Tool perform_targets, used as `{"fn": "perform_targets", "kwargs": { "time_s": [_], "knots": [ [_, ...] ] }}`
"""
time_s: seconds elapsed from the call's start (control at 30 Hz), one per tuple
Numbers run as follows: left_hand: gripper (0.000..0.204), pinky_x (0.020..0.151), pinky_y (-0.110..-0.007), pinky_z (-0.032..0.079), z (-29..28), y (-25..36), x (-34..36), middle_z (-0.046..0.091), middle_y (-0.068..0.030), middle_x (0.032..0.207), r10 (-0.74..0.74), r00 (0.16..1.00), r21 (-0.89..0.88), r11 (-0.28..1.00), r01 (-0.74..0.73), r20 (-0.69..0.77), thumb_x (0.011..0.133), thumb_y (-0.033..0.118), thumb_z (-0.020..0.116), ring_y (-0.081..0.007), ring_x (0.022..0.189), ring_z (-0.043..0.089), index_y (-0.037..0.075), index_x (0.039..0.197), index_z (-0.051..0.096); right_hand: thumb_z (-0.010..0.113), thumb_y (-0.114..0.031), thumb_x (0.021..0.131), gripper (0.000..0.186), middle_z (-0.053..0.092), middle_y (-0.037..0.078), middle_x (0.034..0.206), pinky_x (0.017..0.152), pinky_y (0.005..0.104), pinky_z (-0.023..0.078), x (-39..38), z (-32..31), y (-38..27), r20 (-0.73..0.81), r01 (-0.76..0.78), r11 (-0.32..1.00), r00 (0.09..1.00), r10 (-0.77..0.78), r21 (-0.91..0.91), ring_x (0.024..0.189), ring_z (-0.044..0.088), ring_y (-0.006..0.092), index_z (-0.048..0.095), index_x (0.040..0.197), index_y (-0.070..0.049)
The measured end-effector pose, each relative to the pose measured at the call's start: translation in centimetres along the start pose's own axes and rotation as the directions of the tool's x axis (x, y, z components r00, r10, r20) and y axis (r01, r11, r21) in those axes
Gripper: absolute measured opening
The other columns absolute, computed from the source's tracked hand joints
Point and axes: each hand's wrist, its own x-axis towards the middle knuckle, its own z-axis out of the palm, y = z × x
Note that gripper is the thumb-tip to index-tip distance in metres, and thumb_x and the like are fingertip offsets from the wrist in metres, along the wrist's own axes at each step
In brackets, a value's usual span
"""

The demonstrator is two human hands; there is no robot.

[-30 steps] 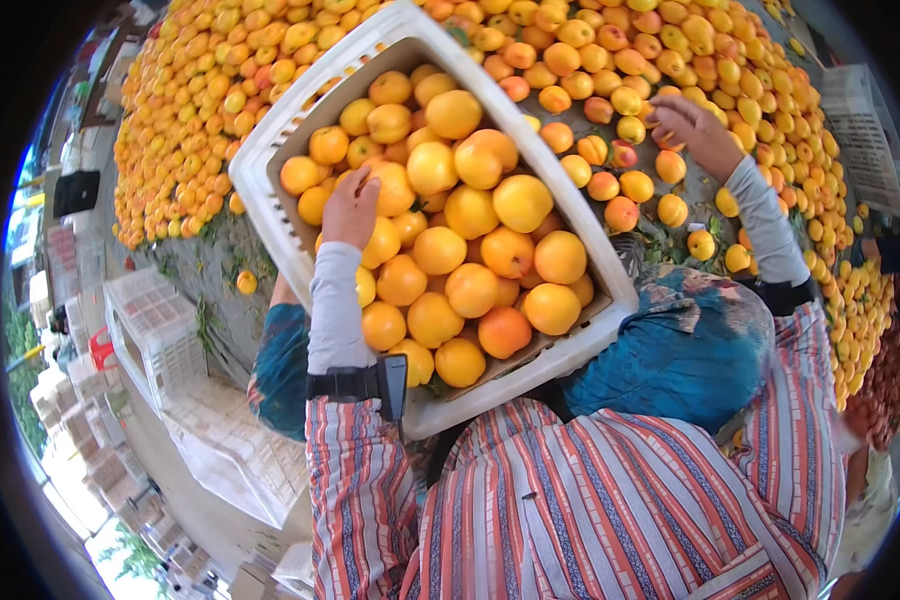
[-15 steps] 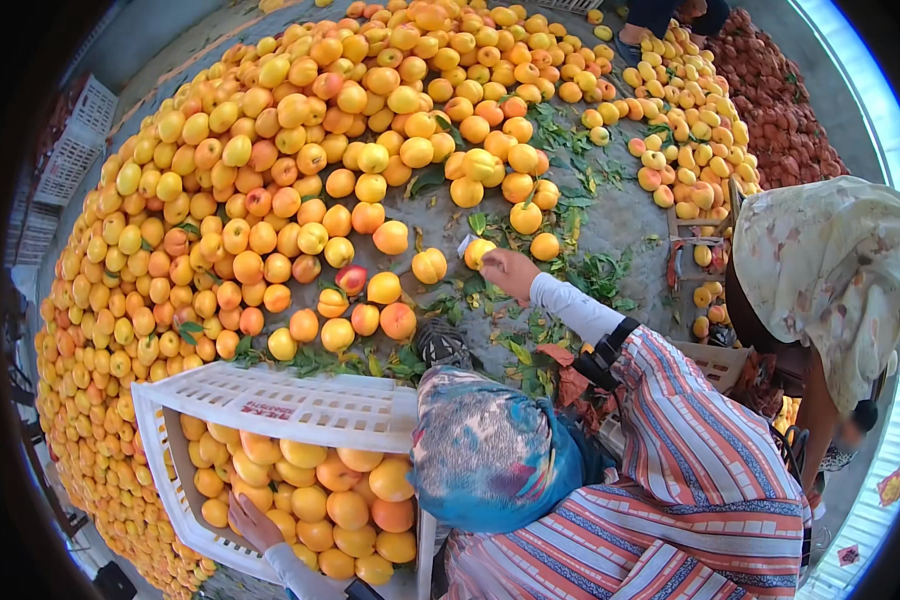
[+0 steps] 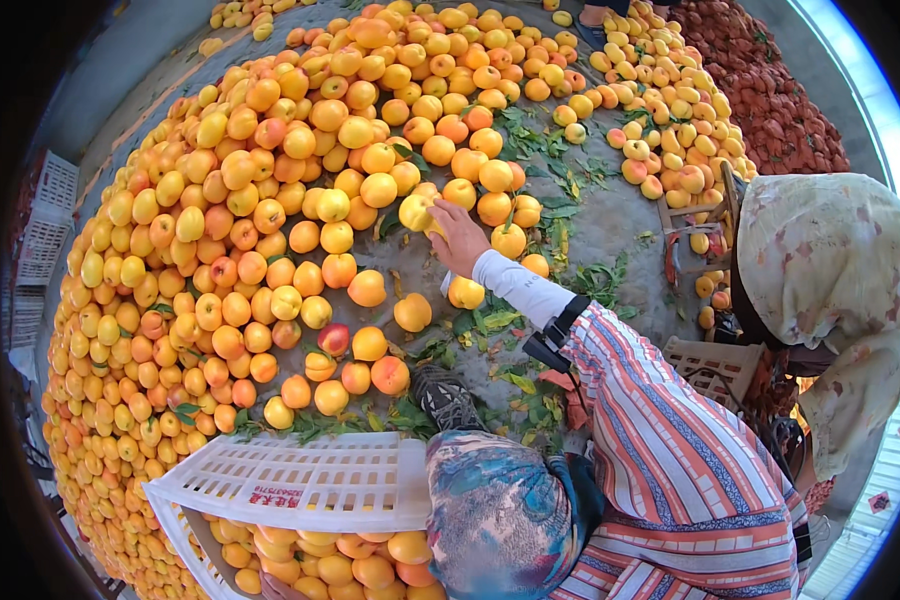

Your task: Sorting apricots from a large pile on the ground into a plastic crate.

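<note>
My right hand (image 3: pixel 453 235) reaches into the loose pile of yellow-orange peaches (image 3: pixel 220 300), its fingers wrapped over a yellow peach (image 3: pixel 417 211). More peaches lie around it on grey sheeting with scattered leaves (image 3: pixel 595 250). At the lower edge, a small part of my left hand (image 3: pixel 276 586) shows inside a white plastic crate (image 3: pixel 290 465) full of larger peaches (image 3: pixel 375 570); whether it holds one is hidden. My knee, in blue patterned cloth (image 3: pixel 490 510), is right beside the crate.
A co-worker (image 3: pixel 830 280) in pale floral cloth is at the right, near another crate (image 3: pixel 710 365) and a wooden frame (image 3: pixel 690 230). Another person's foot (image 3: pixel 590 30) shows at the top. Red sacks (image 3: pixel 770 110) are piled upper right; stacked crates (image 3: pixel 45 230) stand far left.
The view has swung over to the pile, dropping the crate low in frame. My right hand has moved farther into the pile and onto a peach. My left hand has mostly left view.
</note>
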Motion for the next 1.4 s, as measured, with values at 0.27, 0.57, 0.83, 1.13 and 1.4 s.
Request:
{"fn": "perform_targets", "kwargs": {
  "time_s": [0.27,0.57,0.83,1.13,1.4],
  "knots": [
    [0.037,0.089,-0.04,0.041,-0.8,0.5,-1.3,0.056,-0.0224,0.108,0.013,0.999,0.093,0.996,-0.01,-0.03,0.092,0.028,0.045,-0.0354,0.099,0.051,-0.004,0.108,0.056,0.056,-0.039,0.079,0.046,0.057,0.014,0.11,0.088,0.0421,0.04,9.2,-4.6,6.4,0.098,-0.378,0.771,0.866,0.49,-0.513,0.105,0.051,0.0308,0.053,0.109,-0.004],
    [0.038,0.09,-0.04,0.04,-0.3,-1.8,-0.7,0.055,-0.0226,0.11,-0.022,0.999,0.074,0.997,0.024,-0.031,0.092,0.029,0.045,-0.0343,0.102,0.05,-0.004,0.109,0.056,0.058,-0.059,0.07,0.068,0.058,0.01,0.112,0.088,0.0396,0.04,13.0,-1.2,6.4,0.179,-0.537,0.562,0.604,0.777,-0.63,0.103,0.056,0.0268,0.05,0.115,-0.009],
    [0.038,0.09,-0.039,0.04,-0.3,-0.9,-0.4,0.056,-0.0223,0.107,0.028,0.999,0.065,0.998,-0.027,-0.021,0.091,0.029,0.048,-0.0341,0.1,0.052,-0.003,0.109,0.055,0.068,-0.036,0.074,0.074,0.047,0.017,0.123,0.082,0.0422,0.049,8.6,-4.7,3.9,0.207,-0.365,0.665,0.929,0.306,0.652,0.111,0.05,0.0331,0.031,0.131,-0.006],
    [0.042,0.093,-0.035,0.037,-2.2,3.1,-1.8,0.049,-0.0184,0.12,-0.028,0.994,-0.265,0.963,0.055,0.104,0.093,0.026,0.042,-0.0297,0.109,0.047,-0.005,0.121,0.047,0.04,-0.053,0.088,0.064,0.037,0.021,0.132,0.072,0.0413,0.054,5.6,-6.1,-13.5,0.611,-0.678,-0.447,0.729,-0.309,0.583,0.109,0.049,0.0403,0.031,0.133,-0.009],
    [0.037,0.087,-0.035,0.042,-1.9,3.1,-4.1,0.053,-0.018,0.11,-0.09,0.996,-0.458,0.885,0.087,0.015,0.086,0.017,0.053,-0.0303,0.1,0.053,-0.002,0.117,0.048,0.039,-0.051,0.089,0.06,0.055,0.018,0.113,0.076,0.0409,0.052,5.5,-6.3,-28.3,0.725,-0.939,0.002,0.265,-0.636,0.345,0.099,0.058,0.033,0.042,0.122,-0.001]
  ]
}}
